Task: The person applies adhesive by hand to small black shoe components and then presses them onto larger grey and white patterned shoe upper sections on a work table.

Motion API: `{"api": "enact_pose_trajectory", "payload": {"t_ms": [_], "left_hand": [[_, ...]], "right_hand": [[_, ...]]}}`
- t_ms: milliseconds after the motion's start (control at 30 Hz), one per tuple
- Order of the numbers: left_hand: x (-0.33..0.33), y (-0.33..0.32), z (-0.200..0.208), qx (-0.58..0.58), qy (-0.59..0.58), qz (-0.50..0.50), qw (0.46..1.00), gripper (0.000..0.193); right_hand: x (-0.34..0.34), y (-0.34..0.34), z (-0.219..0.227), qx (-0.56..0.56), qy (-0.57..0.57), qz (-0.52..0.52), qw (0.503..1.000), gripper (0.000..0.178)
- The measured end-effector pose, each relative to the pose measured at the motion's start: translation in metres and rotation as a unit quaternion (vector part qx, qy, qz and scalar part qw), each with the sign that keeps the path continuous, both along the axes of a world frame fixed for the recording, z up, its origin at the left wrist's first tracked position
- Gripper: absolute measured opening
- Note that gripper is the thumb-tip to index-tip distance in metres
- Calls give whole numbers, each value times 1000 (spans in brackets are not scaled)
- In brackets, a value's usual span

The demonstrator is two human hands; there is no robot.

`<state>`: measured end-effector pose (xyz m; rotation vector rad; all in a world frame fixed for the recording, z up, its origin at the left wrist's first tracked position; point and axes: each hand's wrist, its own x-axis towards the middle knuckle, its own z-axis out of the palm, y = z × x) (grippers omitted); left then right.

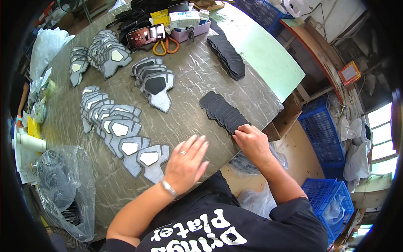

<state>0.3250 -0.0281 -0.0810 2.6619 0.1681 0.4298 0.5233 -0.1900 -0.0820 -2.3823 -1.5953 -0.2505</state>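
My left hand (186, 163) hovers over or rests on the table near its front edge, fingers stretched out, holding nothing. Just beside it lies the nearest grey shaped piece (154, 170) with a cream patch, the end of a long overlapping row. My right hand (252, 142) is closed, thumb and fingertips pinched at the near end of a fanned row of flat black pieces (224, 114). The fingers partly cover the last black piece. Farther back lies another overlapping stack of black pieces (228, 59).
Grey pieces with black patches (156, 85) lie mid-table. Behind them are a phone (146, 36), orange-handled scissors (166, 45) and a pink box (192, 32). A clear plastic bag (67, 185) sits at the left edge; blue crates (323, 132) stand on the right.
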Motion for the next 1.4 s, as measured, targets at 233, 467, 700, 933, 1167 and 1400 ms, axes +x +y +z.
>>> {"api": "enact_pose_trajectory", "payload": {"t_ms": [233,467,700,933,1167,1400], "left_hand": [[81,-9,-33,105,8,-52,993,51],[87,-10,-33,145,23,-55,988,50],[86,-11,-34,139,18,-51,989,49],[90,-13,-35,137,21,-60,989,49],[89,-7,-34,150,15,-55,987,50],[61,-25,15,-393,-162,32,905,43]], "right_hand": [[-3,1,-9,-29,-70,61,995,8],[29,-2,-8,115,243,-32,963,6],[39,-16,-24,215,541,-150,799,10],[41,-22,-32,334,592,-196,706,10],[103,-72,6,606,458,-206,617,11],[-15,17,22,369,77,6,926,20]]}}
